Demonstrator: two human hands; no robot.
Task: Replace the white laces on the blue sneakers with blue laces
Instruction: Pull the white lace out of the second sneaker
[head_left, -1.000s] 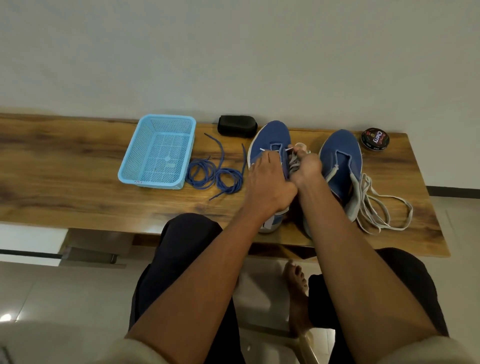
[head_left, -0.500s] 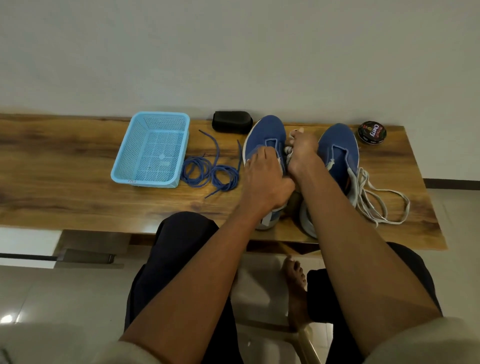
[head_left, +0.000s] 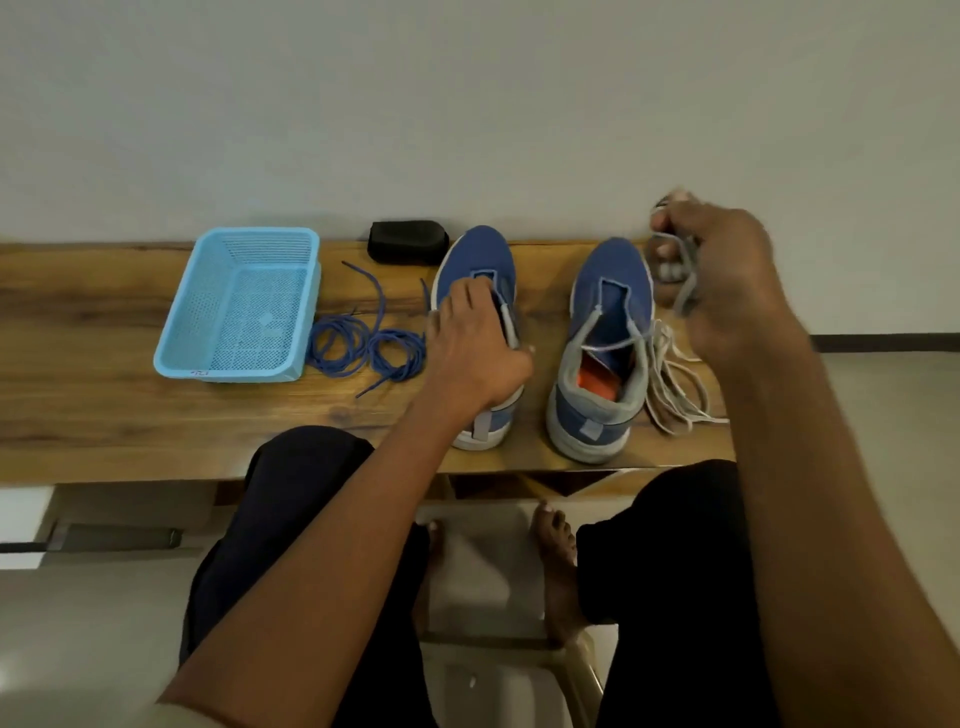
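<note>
On the wooden worktop (head_left: 104, 415):
Basket: light-blue perforated plastic basket (head_left: 176, 332) at 10 o'clock, nothing visible inside.
Blue laces: coiled dark-blue cord laces (head_left: 366, 345), just right of it.
Sneakers: left blue fabric sneaker (head_left: 480, 254) under left hand (head_left: 475, 345), grip curled on its tongue; right blue fabric sneaker (head_left: 613, 291) heel at near edge.
Right hand (head_left: 727, 275): raised at 2 o'clock, grip closed round pulled-out white lace (head_left: 685, 280).

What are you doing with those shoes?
Taking out the white laces so blue ones can go in. The left hand holds the left sneaker steady on the table, while the right hand lifts a bunched white lace away. Another white lace lies beside the right sneaker. The blue laces wait by the basket.
</note>
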